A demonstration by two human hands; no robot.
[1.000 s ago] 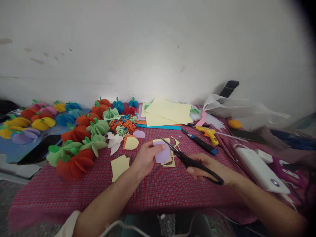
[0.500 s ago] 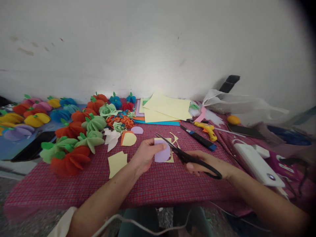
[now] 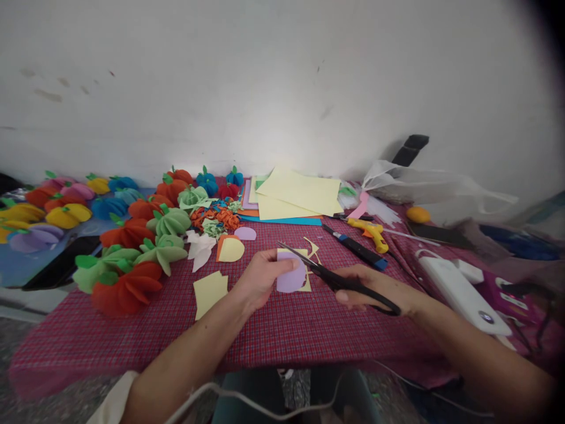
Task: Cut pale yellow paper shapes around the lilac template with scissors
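My left hand (image 3: 267, 271) pinches a rounded purple piece (image 3: 291, 280) laid over a pale yellow sheet (image 3: 308, 286), thumb on top. My right hand (image 3: 359, 287) is closed round the black handles of a pair of scissors (image 3: 339, 281). The blades lie across the upper edge of the purple piece, their tips pointing up and left. Thin curved yellow offcuts (image 3: 312, 247) lie just beyond. Left of my left hand are rounded yellow and orange pieces (image 3: 232, 249), a purple one (image 3: 245, 234), and several yellow cut sheets (image 3: 210, 293).
Colourful pumpkin shapes (image 3: 130, 232) crowd the left side, beside a heap of scraps (image 3: 218, 218). Large yellow sheets (image 3: 300, 191) lie at the back. To the right are a blue-black cutter knife (image 3: 362, 250), a yellow glue gun (image 3: 373, 231) and a white power bank (image 3: 463, 294).
The scissors have turned slightly, their blades now lying flatter along the top of the purple piece. My left hand keeps its pinch in nearly the same place.
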